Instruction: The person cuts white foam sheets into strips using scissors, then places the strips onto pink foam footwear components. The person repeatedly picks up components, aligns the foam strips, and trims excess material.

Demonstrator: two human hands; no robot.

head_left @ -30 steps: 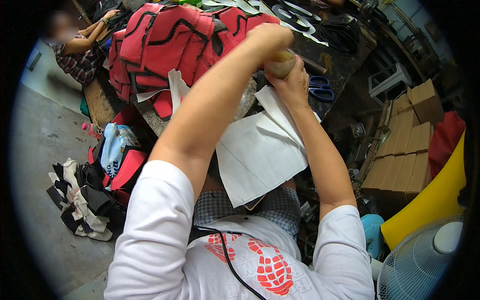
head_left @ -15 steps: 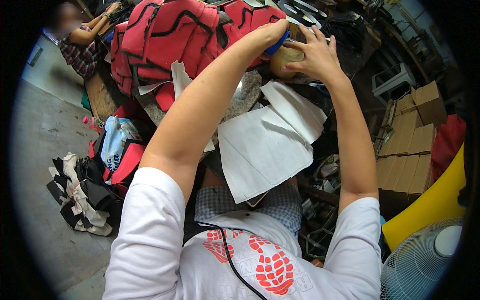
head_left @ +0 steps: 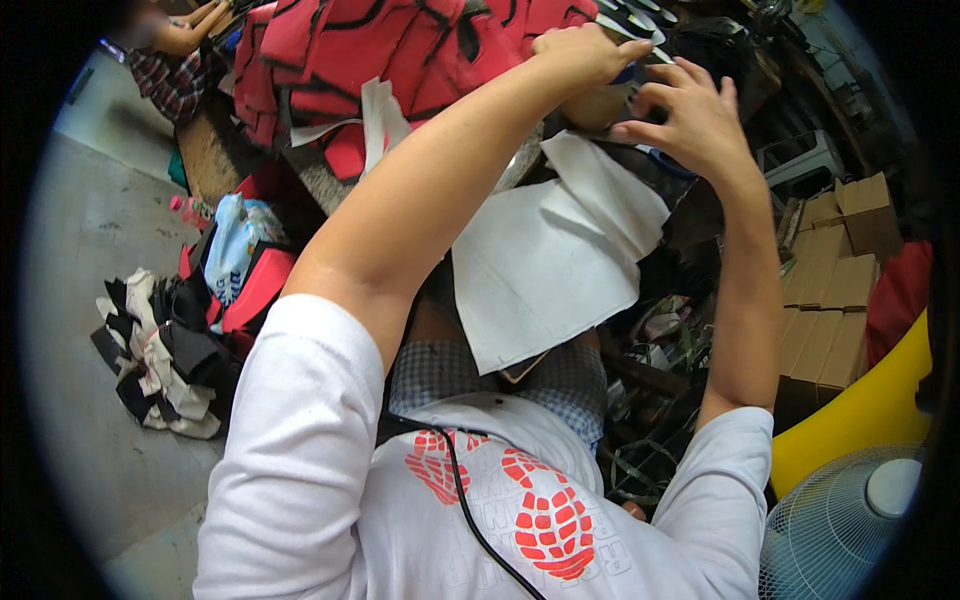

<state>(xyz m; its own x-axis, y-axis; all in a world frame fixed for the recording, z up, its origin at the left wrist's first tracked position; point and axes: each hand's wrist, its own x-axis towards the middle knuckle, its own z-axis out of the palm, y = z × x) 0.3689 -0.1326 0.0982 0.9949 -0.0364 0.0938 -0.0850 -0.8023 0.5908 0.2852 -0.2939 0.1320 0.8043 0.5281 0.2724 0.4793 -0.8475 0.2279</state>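
A rounded, yellowish jar (head_left: 597,106) stands at the far end of the work surface, partly hidden by my left arm. My left hand (head_left: 585,52) is over its top, closed about a blue lid (head_left: 626,73); only a sliver of blue shows below the hand. Just right of the jar is my right hand (head_left: 700,115), its fingers curved and apart, with a gap between thumb and forefinger. A folded sheet of off-white fabric (head_left: 545,265) with faint drawn lines lies over my lap and the table edge.
Red, black-edged cut pieces (head_left: 350,50) are heaped at the far left. Scraps (head_left: 165,370) and a blue-white plastic bag (head_left: 235,245) lie on the left. Cardboard boxes (head_left: 825,270), a white stool (head_left: 800,165) and a fan (head_left: 850,530) stand on the right. Another person (head_left: 165,75) sits far left.
Both hands have shifted slightly right and the view has tilted a little. My left hand has turned over the jar's top, its thumb now pointing right. My right hand has drawn slightly away.
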